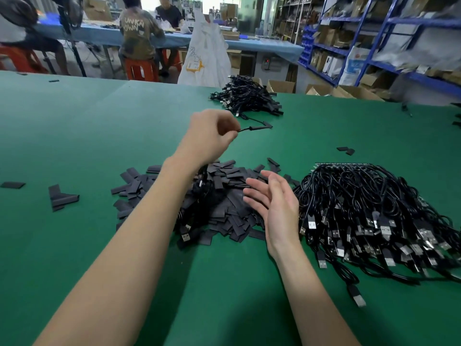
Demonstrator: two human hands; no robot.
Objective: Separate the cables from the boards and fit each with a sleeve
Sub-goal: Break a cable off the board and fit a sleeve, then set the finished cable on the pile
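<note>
Head view: the left hand pinches a sleeved cable just short of the far cable pile; the right hand, spread and empty, hovers beside the sleeve heap. Release cleanly (no tangling, I judge) onto that pile.

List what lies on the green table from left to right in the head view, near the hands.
Stray black sleeves → sleeve pile → right hand, open over the pile's right edge → big cable bundle.
</note>
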